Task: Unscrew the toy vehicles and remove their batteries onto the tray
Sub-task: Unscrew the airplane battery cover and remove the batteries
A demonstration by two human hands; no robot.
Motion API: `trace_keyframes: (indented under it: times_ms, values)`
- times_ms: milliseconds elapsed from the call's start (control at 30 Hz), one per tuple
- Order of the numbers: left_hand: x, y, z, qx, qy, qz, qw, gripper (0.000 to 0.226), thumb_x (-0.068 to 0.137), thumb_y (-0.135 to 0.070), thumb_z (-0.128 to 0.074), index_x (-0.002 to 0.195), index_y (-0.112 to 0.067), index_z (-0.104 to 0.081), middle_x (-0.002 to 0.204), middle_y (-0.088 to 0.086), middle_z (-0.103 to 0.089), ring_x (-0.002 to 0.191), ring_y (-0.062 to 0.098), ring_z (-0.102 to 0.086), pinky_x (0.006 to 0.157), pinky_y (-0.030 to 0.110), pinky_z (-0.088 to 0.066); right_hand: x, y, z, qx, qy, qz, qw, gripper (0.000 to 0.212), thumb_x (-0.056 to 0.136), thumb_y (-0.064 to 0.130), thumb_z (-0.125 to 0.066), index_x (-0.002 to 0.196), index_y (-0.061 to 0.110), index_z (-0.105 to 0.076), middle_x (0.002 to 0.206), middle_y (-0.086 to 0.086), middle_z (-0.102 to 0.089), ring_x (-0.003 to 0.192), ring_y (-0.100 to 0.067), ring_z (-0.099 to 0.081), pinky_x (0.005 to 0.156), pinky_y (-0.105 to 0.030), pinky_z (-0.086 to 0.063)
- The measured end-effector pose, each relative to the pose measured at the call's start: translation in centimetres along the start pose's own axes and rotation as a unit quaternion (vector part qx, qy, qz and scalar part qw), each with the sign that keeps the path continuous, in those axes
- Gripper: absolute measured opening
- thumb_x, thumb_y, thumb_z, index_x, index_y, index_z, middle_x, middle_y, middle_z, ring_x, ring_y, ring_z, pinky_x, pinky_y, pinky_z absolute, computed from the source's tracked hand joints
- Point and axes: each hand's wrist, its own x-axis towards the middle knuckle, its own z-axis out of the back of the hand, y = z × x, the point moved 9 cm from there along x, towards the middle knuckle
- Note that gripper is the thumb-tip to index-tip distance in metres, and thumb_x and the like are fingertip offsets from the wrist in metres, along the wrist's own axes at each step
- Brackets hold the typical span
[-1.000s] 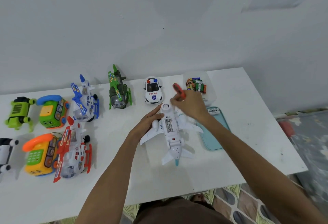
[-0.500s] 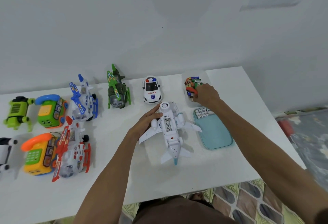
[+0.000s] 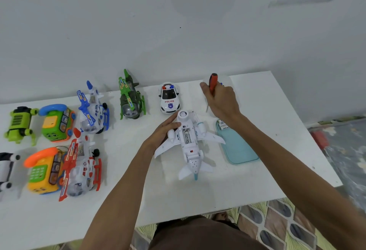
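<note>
Over on the left of the white bench (image 3: 198,194) sit a green robot toy (image 3: 19,124), a green phone toy (image 3: 56,123) and, nearer, an orange phone toy (image 3: 42,170). Next come a blue helicopter (image 3: 93,109) at the back and a red helicopter (image 3: 81,168) in front, then a green helicopter (image 3: 130,101) and a police car (image 3: 169,99) along the far edge. In the middle a white plane (image 3: 188,140) lies belly up with its compartment uncovered and one battery (image 3: 187,137) inside. The left hand (image 3: 165,130) holds the plane by its nose, fingers curled over the front and thumb on the belly. The right hand (image 3: 221,101) is raised beyond the plane, clenched round a red-handled screwdriver (image 3: 213,82), handle up and shaft pointing down. Just right of the plane lies a teal tray (image 3: 237,146), with batteries (image 3: 223,125) at its far end beside the right wrist.
</note>
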Motion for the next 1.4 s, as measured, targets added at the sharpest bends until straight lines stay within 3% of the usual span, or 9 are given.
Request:
trace_keyframes:
  times_ms: [100, 233, 400, 500, 767, 900, 1133, 1267, 1400]
  values:
    - [0.0, -2.0, 0.7, -0.002, -0.020, -0.035, 0.999, 0.061, 0.093, -0.017, -0.067, 0.149, -0.036, -0.050, 0.146, -0.005, -0.060, 0.134, 0.020, -0.058, 0.113, 0.042, -0.045, -1.6, 1.3, 0.7, 0.102, -0.025, -0.002, 0.994, 0.047, 0.100, 0.044, -0.055, 0.069, 0.010, -0.046, 0.049, -0.002, -0.048, 0.046, -0.016, -0.047, 0.054, -0.027, -0.039]
    - [-0.4, -6.5, 0.8, 0.065, -0.021, -0.084, 0.994, 0.061, 0.100, -0.004, -0.058, 0.153, -0.031, -0.045, 0.142, -0.018, -0.060, 0.130, 0.005, -0.058, 0.113, 0.032, -0.045, -3.3, 2.9, 1.9, 0.207, -0.052, 0.002, 0.977, 0.038, 0.100, 0.033, -0.059, 0.076, 0.003, -0.059, 0.056, -0.011, -0.064, 0.046, -0.007, -0.060, 0.056, -0.029, -0.052]
    - [-0.6, -9.0, 0.8, 0.116, -0.012, -0.115, 0.986, 0.062, 0.099, -0.006, -0.062, 0.151, -0.037, -0.048, 0.137, -0.003, -0.067, 0.132, 0.020, -0.059, 0.117, 0.043, -0.040, -4.4, 3.4, 0.1, 0.210, -0.012, 0.050, 0.976, 0.033, 0.098, 0.032, -0.063, 0.078, 0.007, -0.058, 0.056, -0.003, -0.065, 0.052, -0.013, -0.066, 0.054, -0.044, -0.056]
    - [-0.9, -9.5, 0.6, 0.128, -0.010, -0.126, 0.984, 0.063, 0.100, -0.007, -0.060, 0.154, -0.036, -0.045, 0.135, 0.007, -0.068, 0.130, 0.027, -0.060, 0.116, 0.046, -0.042, -4.9, 3.0, -0.5, 0.236, -0.010, 0.058, 0.970, 0.031, 0.097, 0.031, -0.065, 0.083, 0.004, -0.057, 0.061, -0.003, -0.066, 0.055, -0.013, -0.067, 0.054, -0.041, -0.056]
    - [-1.9, -10.1, -0.3, 0.158, -0.011, -0.141, 0.977, 0.063, 0.102, -0.007, -0.058, 0.157, -0.033, -0.039, 0.134, 0.003, -0.069, 0.125, 0.017, -0.064, 0.099, 0.025, -0.050, -5.8, 3.9, -1.7, 0.159, 0.001, 0.130, 0.979, 0.038, 0.099, 0.044, -0.056, 0.084, 0.010, -0.050, 0.060, -0.008, -0.062, 0.055, -0.028, -0.064, 0.053, -0.045, -0.051]
    - [-2.2, -9.6, -0.3, 0.161, -0.015, -0.137, 0.977, 0.062, 0.102, -0.009, -0.058, 0.156, -0.035, -0.040, 0.134, 0.002, -0.069, 0.126, 0.019, -0.063, 0.108, 0.032, -0.047, -4.6, 3.7, -1.4, 0.189, -0.003, 0.076, 0.979, 0.036, 0.100, 0.033, -0.060, 0.078, 0.005, -0.054, 0.056, -0.005, -0.063, 0.050, -0.015, -0.066, 0.050, -0.036, -0.054]
    - [-2.6, -9.1, 0.3, 0.166, -0.033, -0.130, 0.977, 0.061, 0.103, -0.012, -0.057, 0.156, -0.037, -0.039, 0.134, -0.010, -0.069, 0.127, 0.009, -0.061, 0.101, 0.020, -0.046, -3.8, 3.4, -0.5, 0.232, -0.007, 0.024, 0.972, 0.044, 0.099, 0.020, -0.058, 0.063, -0.004, -0.051, 0.044, -0.012, -0.056, 0.035, -0.022, -0.056, 0.040, -0.032, -0.047]
    - [-2.4, -9.1, 0.3, 0.161, -0.033, -0.126, 0.978, 0.062, 0.103, -0.010, -0.057, 0.156, -0.036, -0.039, 0.132, -0.007, -0.070, 0.125, 0.010, -0.063, 0.098, 0.020, -0.048, -3.8, 2.5, -1.2, 0.213, 0.006, -0.002, 0.977, 0.048, 0.096, 0.031, -0.061, 0.066, -0.006, -0.053, 0.056, -0.021, -0.059, 0.048, -0.033, -0.060, 0.050, -0.043, -0.052]
    - [-2.3, -8.9, 0.6, 0.168, -0.037, -0.123, 0.977, 0.062, 0.103, -0.010, -0.056, 0.156, -0.038, -0.039, 0.131, -0.004, -0.070, 0.122, 0.011, -0.064, 0.098, 0.021, -0.049, -4.1, 2.1, -2.1, 0.313, 0.055, -0.050, 0.947, 0.032, 0.101, 0.026, -0.056, 0.080, 0.004, -0.066, 0.072, -0.011, -0.069, 0.062, -0.023, -0.067, 0.062, -0.036, -0.057]
